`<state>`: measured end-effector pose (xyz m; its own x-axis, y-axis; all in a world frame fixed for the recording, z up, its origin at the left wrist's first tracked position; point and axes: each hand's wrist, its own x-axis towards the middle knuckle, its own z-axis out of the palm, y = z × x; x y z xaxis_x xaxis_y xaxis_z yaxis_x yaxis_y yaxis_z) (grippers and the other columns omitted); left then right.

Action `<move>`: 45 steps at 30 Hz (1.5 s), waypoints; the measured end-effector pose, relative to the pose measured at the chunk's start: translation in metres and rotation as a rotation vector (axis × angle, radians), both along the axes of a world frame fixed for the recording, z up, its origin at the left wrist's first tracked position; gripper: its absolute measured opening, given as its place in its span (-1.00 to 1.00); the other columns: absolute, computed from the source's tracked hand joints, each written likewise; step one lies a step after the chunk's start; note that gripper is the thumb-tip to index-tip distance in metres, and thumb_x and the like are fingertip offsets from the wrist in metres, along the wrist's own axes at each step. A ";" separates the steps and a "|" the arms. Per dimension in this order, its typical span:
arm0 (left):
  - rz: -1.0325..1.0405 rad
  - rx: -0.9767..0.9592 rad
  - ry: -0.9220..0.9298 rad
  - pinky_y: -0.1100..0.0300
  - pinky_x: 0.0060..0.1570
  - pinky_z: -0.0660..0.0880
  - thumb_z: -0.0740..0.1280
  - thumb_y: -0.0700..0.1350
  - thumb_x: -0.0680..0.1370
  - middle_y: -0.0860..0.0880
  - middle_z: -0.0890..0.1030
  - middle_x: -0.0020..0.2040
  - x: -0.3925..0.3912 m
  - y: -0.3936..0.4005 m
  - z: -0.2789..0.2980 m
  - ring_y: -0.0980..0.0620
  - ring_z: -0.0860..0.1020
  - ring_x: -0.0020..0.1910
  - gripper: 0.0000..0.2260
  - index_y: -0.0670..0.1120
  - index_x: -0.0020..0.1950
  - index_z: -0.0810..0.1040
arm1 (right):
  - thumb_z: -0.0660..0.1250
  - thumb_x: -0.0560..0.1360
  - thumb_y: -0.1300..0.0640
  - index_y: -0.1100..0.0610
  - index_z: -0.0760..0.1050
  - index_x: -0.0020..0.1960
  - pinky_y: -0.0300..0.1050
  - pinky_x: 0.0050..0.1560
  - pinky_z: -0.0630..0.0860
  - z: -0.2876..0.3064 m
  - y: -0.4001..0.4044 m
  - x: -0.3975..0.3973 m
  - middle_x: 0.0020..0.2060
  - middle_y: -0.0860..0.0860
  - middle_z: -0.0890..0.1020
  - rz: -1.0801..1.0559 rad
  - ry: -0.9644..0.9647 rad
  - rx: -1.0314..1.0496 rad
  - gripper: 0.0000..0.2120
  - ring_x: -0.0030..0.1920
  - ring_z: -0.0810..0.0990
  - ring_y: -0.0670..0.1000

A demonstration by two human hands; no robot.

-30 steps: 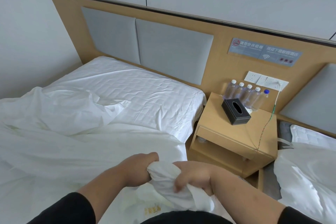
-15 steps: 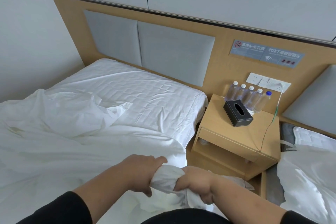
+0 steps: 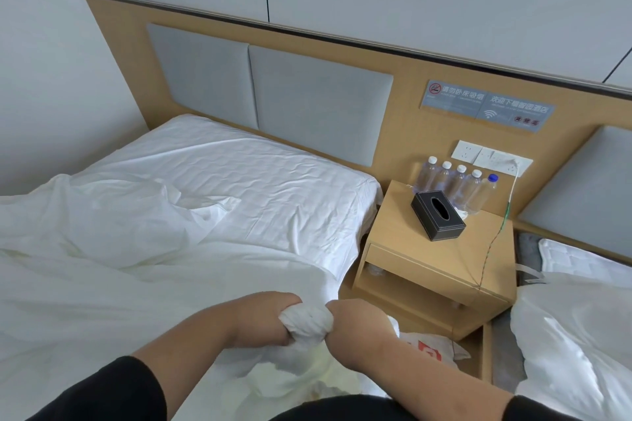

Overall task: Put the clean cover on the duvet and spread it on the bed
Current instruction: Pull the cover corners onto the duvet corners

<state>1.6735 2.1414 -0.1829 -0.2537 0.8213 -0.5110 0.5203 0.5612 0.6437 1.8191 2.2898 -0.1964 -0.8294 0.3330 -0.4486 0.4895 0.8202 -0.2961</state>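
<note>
Duvet point(image 3: 102, 284) lies rumpled across the bed point(image 3: 260, 188), white on white, so where the cover ends and the filling begins cannot be told from this view. Far left: a loose fold is flung up toward the head end, leaving the striped sheet bare below the headboard point(image 3: 273, 96). The bulk of the fabric spreads over the left and middle of the mattress, not yet flat.

Near edge, centre: left hand point(image 3: 263, 321) is closed around a bunched white corner point(image 3: 306, 323), knuckles up. Right hand point(image 3: 355, 325) is clenched on the same wad from the other side; the two fists sit just beside each other with the twisted cloth between them. Judgement: both layers are being pinched together at one corner so the filling stays seated inside the cover; a two-handed hold here would allow a shake or pull to straighten the rest.

Below the hands, cream-toned cloth hangs off the bed edge toward the body.

Right of the bed: a wooden nightstand point(image 3: 393, 236) carries a black tissue box point(image 3: 437, 215) and a row of water bottles point(image 3: 455, 181). A thin green cable point(image 3: 492, 243) trails down from the wall socket, close enough to snag on a wide shake. Far right: bedding on a second bed point(image 3: 581, 335).
</note>
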 end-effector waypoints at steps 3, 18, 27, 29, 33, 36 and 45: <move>-0.023 -0.072 -0.077 0.18 -0.09 0.52 0.52 0.11 0.29 0.21 0.61 -0.10 -0.007 -0.005 0.018 0.16 0.58 -0.11 -0.67 0.22 -0.04 0.49 | 0.15 0.43 0.19 -0.02 0.38 -0.28 -0.15 -0.29 0.41 -0.001 0.001 -0.007 -0.28 -0.08 0.52 0.010 0.109 -0.123 -0.83 -0.22 0.55 0.02; 0.087 0.173 0.408 0.01 -0.17 0.46 0.24 0.01 0.44 0.04 0.61 -0.17 -0.015 0.003 -0.004 -0.02 0.55 -0.16 -0.85 0.04 -0.01 0.47 | 0.50 0.36 0.26 0.19 0.56 0.32 0.19 0.30 0.50 0.032 0.006 -0.004 0.16 0.23 0.62 -0.342 0.048 -1.372 -0.48 0.18 0.59 0.26; -0.167 -0.390 0.064 0.18 -0.13 0.49 0.54 0.11 0.30 0.13 0.65 -0.05 -0.012 0.018 0.024 0.11 0.59 -0.11 -0.65 0.11 0.03 0.58 | 0.21 0.44 0.05 -0.03 0.36 -0.07 -0.01 -0.11 0.56 0.000 -0.006 -0.011 -0.16 -0.04 0.56 0.152 -0.037 0.059 -0.92 -0.13 0.59 0.09; -0.201 -0.445 0.137 0.14 -0.04 0.53 0.57 0.12 0.30 0.10 0.64 0.01 -0.010 0.021 0.023 0.06 0.59 -0.04 -0.54 0.08 0.13 0.54 | 0.16 0.45 0.11 -0.02 0.37 -0.18 -0.09 -0.16 0.51 -0.002 -0.003 -0.013 -0.22 -0.06 0.51 0.115 -0.069 -0.017 -0.94 -0.17 0.53 0.08; -0.227 -0.401 0.472 0.05 -0.09 0.50 0.58 0.12 0.29 0.08 0.48 0.01 0.001 0.017 0.009 0.00 0.54 -0.03 -0.32 0.14 0.27 0.28 | 0.36 0.43 0.09 0.10 0.54 -0.19 -0.18 -0.22 0.39 0.003 0.006 -0.008 -0.20 0.02 0.58 -0.139 -0.023 -0.505 -0.92 -0.20 0.48 -0.01; -0.168 -0.206 0.600 0.02 -0.09 0.53 0.55 0.11 0.30 0.04 0.42 0.17 0.006 0.008 -0.008 -0.04 0.54 0.05 -0.12 0.24 0.45 0.06 | 0.51 0.23 0.00 0.10 0.67 0.05 -0.03 0.10 0.55 0.004 0.004 0.002 0.00 0.05 0.72 -0.338 0.067 -0.890 -0.59 0.02 0.65 0.04; -0.128 0.050 0.380 0.29 -0.27 0.34 0.30 0.02 0.47 0.19 0.52 -0.17 -0.004 -0.002 -0.007 0.18 0.49 -0.20 -0.81 0.13 0.07 0.44 | 0.48 0.25 0.31 0.24 0.60 0.26 0.18 0.35 0.49 0.018 0.004 0.006 0.17 0.21 0.66 -0.304 0.087 -1.287 -0.44 0.22 0.62 0.22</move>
<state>1.6691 2.1393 -0.1900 -0.3107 0.8799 -0.3595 0.7903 0.4492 0.4167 1.8254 2.2935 -0.1789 -0.8397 -0.1107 -0.5316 0.5426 -0.2059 -0.8143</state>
